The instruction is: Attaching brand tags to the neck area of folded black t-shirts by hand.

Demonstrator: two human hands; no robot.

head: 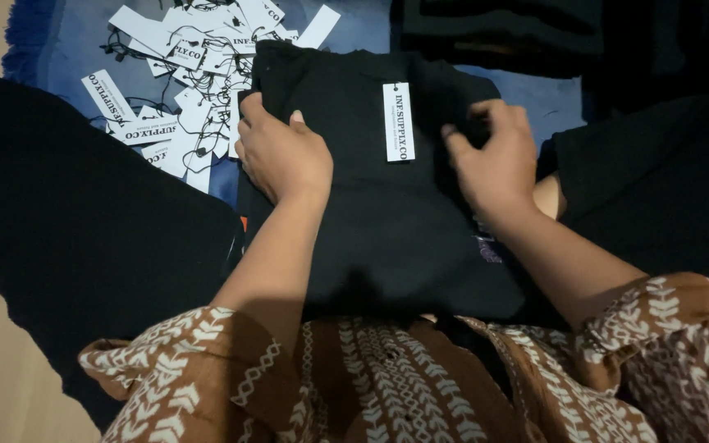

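Observation:
A folded black garment [387, 221] lies in front of me with a white rectangular hang tag [399, 121] near its top edge. My left hand [282, 152] rests flat on the garment's left part, its fingers curled over the left edge. My right hand [496, 156] presses on the right part, with the fingers pinching the black cloth just right of the tag. Both forearms reach out of brown sleeves with a white pattern [387, 377].
A heap of several white hang tags with black strings [194, 74] lies on a blue mat [75, 41] at the upper left. More black cloth spreads at the left [84, 230], the right [666, 189] and along the top [502, 33].

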